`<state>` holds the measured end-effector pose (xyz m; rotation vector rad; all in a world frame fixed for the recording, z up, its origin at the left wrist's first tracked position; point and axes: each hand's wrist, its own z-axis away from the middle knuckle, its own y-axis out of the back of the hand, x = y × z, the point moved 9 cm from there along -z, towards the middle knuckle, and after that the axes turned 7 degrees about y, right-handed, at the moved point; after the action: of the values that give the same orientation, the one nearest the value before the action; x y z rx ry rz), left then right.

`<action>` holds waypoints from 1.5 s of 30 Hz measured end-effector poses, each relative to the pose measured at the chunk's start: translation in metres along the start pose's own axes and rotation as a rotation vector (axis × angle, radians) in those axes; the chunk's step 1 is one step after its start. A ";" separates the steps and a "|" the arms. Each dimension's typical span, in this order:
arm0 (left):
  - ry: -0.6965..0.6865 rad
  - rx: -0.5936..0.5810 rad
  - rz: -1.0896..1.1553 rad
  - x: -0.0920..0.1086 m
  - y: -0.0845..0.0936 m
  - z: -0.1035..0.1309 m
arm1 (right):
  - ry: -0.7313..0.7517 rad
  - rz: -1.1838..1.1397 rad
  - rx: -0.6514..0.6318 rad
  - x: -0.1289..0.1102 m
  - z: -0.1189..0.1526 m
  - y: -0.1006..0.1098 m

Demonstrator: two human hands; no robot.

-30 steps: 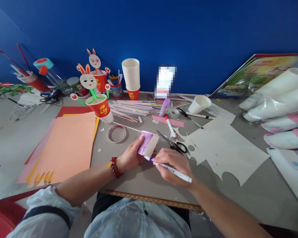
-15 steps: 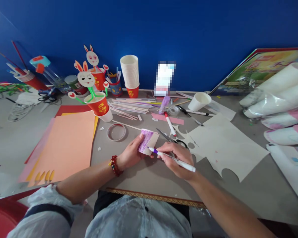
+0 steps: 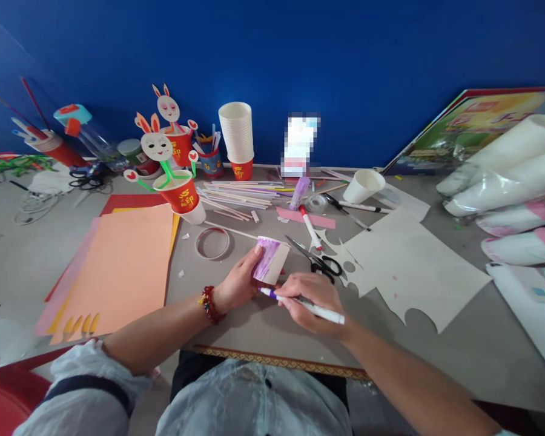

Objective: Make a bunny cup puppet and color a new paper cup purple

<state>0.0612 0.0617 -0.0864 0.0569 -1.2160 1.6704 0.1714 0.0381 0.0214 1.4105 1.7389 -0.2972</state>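
Note:
My left hand (image 3: 239,280) is closed around a small paper cup (image 3: 271,261), which lies tilted with its side facing up. Purple strokes cover the left part of its side, and the right part is plain white. In my right hand (image 3: 312,298) is a white marker (image 3: 323,311) with a purple tip end pointing left. The tip is just below the cup's lower edge, near the left fingers. Black-handled scissors (image 3: 327,266) lie beyond my right hand, and a roll of tape (image 3: 212,243) rests above my left hand.
Coloured paper sheets (image 3: 118,266) lie at the left, cut white paper (image 3: 418,266) at the right. Behind are rabbit-face cups (image 3: 177,192), stacked cups (image 3: 236,130), paper sticks (image 3: 240,197), a red marker (image 3: 309,227) and a lit phone (image 3: 300,145) against the blue wall.
My right hand has moved left and down with the marker, whose tip has left the cup's side for a place below its edge. More of the scissors shows. My left hand and the cup are nearly unmoved.

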 end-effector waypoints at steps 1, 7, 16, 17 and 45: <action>0.008 0.002 -0.005 0.000 0.000 0.000 | 0.007 -0.007 0.000 -0.001 0.000 0.000; -0.037 -0.020 0.016 0.003 -0.003 0.001 | -0.061 0.046 0.067 0.004 0.001 0.009; -0.041 -0.052 0.016 0.003 -0.005 0.000 | -0.049 -0.016 0.044 0.008 0.000 0.010; -0.043 -0.055 0.015 0.004 -0.006 0.000 | -0.048 -0.017 0.041 0.010 0.001 0.012; -0.006 -0.084 -0.043 0.003 -0.011 0.001 | -0.155 0.029 0.197 0.028 0.007 0.031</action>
<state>0.0675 0.0628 -0.0776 0.0356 -1.2796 1.5815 0.2023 0.0631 0.0071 1.5082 1.5956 -0.5607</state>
